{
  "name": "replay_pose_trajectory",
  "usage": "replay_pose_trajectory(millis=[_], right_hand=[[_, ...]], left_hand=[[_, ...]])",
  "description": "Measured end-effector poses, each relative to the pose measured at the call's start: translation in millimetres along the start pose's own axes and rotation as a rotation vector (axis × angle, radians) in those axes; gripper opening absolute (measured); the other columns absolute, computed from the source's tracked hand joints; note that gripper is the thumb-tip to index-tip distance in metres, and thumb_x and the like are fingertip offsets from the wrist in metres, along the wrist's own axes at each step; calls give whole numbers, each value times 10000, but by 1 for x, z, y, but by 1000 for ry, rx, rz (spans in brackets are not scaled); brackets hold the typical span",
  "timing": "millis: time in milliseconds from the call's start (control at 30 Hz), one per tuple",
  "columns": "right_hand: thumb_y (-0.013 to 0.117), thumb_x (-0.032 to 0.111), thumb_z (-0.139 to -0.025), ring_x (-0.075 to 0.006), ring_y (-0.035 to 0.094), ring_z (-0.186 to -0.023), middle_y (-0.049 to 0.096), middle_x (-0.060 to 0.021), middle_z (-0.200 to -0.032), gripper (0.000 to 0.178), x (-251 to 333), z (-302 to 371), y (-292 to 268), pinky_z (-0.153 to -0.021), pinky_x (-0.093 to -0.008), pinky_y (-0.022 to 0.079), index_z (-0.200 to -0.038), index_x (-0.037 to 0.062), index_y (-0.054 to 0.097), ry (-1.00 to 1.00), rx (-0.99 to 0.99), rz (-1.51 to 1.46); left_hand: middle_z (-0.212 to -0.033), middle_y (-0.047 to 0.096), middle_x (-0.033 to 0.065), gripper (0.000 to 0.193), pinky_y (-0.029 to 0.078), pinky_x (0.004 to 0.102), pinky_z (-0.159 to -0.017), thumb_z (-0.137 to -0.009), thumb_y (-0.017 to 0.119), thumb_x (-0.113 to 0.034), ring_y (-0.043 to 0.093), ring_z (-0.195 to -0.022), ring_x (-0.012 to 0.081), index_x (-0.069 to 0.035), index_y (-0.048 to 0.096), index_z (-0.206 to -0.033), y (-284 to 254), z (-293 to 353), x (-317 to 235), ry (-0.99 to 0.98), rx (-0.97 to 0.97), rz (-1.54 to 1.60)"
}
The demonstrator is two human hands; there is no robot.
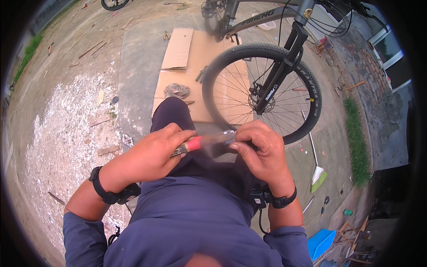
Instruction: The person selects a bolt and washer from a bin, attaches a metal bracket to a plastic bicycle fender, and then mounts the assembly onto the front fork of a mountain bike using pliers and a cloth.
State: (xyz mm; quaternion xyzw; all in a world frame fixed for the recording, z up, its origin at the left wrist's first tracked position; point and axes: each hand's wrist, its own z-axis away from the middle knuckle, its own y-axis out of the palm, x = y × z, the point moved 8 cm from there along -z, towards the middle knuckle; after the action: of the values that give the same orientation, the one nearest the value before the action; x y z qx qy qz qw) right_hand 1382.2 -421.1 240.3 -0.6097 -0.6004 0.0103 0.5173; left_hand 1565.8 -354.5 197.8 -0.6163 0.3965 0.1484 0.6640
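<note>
My left hand point(162, 149) is closed round a slim item point(194, 143) with a dark, patterned end and a red band. Its middle is smeared by motion, so its kind cannot be told. Toward my right hand point(262, 149) it turns clear and shiny, and my right thumb and fingers pinch that end. Both hands are above my lap. Just beyond them, the front wheel point(314, 80) of a grey bicycle point(267, 15) stands upright, apart from my fingers.
Flattened cardboard point(209, 104) lies beneath the bicycle, with a crumpled plastic bag point(177, 91) on it. Pliers point(166, 35) lie beyond. A green-and-white broom point(318, 178) and a blue dustpan point(321, 244) are on the right. A brick wall point(362, 55) borders the right side.
</note>
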Motion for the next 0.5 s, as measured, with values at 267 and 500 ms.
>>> replay_pose_trajectory(millis=[267, 500], right_hand=[[767, 32, -743, -298, 651, -787, 669, -96, -843, 164, 4, 1, 1, -672, -373, 524, -863, 52, 659, -12, -33, 15], [777, 37, -739, -284, 651, -778, 676, -86, -846, 172, 6, 0, 3, -662, -360, 522, -866, 57, 663, -36, -72, 19]], left_hand=[[-1043, 572, 193, 352, 505, 455, -810, -847, 679, -99, 611, -959, 404, 5, 573, -1166, 5, 0, 8, -49, 16, 22], [-1006, 642, 193, 293, 512, 462, -785, -852, 716, -145, 635, -925, 403, -12, 597, -1085, 7, 0, 10, -90, -25, -18]])
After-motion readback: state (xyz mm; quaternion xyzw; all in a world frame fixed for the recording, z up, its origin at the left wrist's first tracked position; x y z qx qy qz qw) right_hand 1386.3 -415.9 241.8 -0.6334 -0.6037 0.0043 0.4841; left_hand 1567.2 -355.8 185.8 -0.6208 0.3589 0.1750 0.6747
